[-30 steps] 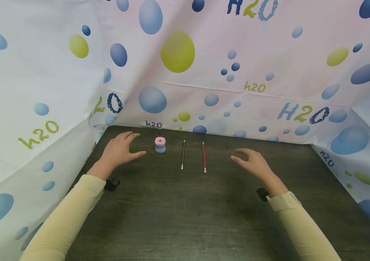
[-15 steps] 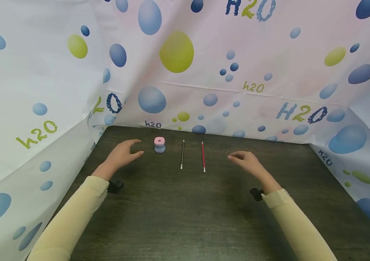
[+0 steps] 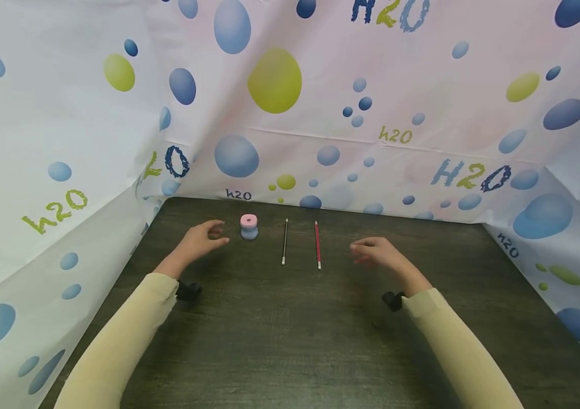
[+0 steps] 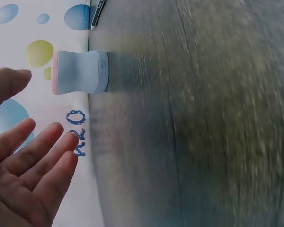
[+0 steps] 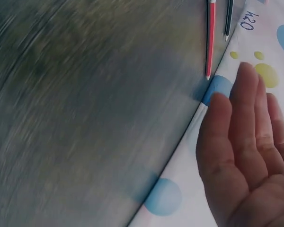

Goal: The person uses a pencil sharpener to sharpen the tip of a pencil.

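Observation:
A small pencil sharpener-like piece (image 3: 249, 226), pink on top with a pale blue waisted body and a hole in the top, stands upright on the table. My left hand (image 3: 199, 242) hovers just left of it, fingers loosely bent and holding nothing. In the left wrist view the blue body (image 4: 80, 72) shows beyond my fingers (image 4: 52, 161). A black pencil (image 3: 284, 241) and a red pencil (image 3: 317, 245) lie side by side, points away from me, white ends nearer. Right of the red pencil is my right hand (image 3: 379, 253), relaxed, with nothing in it.
The dark wooden table (image 3: 269, 341) meets a white sheet (image 3: 397, 74) with coloured spots and lettering at its back and sides. A black wrist camera (image 3: 187, 291) sits on my left wrist and another camera (image 3: 393, 300) on my right.
Both hands have drawn inward, the left nearer the pink and blue piece, the right nearer the red pencil. Their fingers have bent more. The objects on the table have stayed put.

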Action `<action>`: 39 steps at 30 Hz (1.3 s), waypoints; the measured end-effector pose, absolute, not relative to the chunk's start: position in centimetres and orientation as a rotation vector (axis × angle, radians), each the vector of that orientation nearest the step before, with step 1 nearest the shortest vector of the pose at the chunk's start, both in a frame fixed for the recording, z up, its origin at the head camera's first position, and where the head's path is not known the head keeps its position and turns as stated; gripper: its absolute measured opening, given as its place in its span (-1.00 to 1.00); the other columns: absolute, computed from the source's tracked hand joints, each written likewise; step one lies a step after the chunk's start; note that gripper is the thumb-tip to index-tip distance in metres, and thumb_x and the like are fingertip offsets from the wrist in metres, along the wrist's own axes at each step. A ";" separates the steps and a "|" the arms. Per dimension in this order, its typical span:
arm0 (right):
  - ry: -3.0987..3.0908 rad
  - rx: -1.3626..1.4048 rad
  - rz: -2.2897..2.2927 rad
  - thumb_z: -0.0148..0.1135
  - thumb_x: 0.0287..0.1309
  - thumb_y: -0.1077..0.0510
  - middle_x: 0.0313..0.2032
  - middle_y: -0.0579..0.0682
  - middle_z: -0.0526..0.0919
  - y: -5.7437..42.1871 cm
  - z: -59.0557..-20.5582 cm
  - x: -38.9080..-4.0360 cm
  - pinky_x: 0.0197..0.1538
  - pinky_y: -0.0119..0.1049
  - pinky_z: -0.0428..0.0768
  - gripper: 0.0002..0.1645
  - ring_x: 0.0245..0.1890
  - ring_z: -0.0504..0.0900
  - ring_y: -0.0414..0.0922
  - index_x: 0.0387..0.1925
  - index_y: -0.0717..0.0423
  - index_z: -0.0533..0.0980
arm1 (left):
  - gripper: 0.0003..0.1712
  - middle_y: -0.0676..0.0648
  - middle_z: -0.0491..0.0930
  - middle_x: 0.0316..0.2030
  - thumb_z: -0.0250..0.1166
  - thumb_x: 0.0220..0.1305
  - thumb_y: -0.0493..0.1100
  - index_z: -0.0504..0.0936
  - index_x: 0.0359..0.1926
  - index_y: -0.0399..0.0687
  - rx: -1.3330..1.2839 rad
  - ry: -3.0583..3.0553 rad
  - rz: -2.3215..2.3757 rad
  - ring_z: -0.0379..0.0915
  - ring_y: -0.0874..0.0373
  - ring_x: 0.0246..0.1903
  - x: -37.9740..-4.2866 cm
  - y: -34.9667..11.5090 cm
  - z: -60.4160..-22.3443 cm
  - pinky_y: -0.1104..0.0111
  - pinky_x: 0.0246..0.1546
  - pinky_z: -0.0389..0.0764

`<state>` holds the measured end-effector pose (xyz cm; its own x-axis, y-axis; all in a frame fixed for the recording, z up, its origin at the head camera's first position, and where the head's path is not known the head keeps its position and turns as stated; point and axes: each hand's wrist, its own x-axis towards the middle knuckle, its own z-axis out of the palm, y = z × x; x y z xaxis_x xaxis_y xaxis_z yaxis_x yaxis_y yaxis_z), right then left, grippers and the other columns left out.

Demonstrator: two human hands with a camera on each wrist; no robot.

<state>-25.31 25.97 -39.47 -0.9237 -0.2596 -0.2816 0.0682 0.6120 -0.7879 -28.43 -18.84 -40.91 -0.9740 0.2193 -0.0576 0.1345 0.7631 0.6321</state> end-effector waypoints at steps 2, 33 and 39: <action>2.395 -0.128 -1.274 -0.04 0.59 -0.03 0.33 0.41 0.49 25.8 -39.6 -25.6 0.34 0.17 0.58 -0.31 0.28 0.60 0.25 0.45 0.42 0.26 | -0.27 -0.44 0.45 0.35 0.25 0.46 -0.07 0.27 0.48 -0.36 0.277 2.791 1.032 0.43 -0.33 0.34 -28.8 -18.7 -41.1 -0.12 0.33 0.53; 1.969 0.206 -1.627 -0.02 0.59 0.10 0.56 0.24 0.19 21.0 -42.2 -31.4 0.53 0.02 0.42 -0.33 0.56 0.25 0.16 0.56 0.26 0.14 | -0.18 -0.39 0.27 0.49 0.32 0.36 -0.24 0.19 0.53 -0.37 0.134 2.618 1.359 0.27 -0.26 0.48 -33.0 -15.3 -42.5 -0.01 0.50 0.39; 2.016 0.270 -1.624 0.04 0.56 0.08 0.52 0.25 0.28 20.2 -42.5 -31.8 0.50 -0.02 0.47 -0.34 0.53 0.32 0.14 0.52 0.27 0.22 | -0.19 -0.44 0.30 0.45 0.32 0.38 -0.25 0.17 0.52 -0.42 0.141 2.624 1.343 0.28 -0.28 0.46 -33.3 -14.8 -42.8 -0.05 0.48 0.39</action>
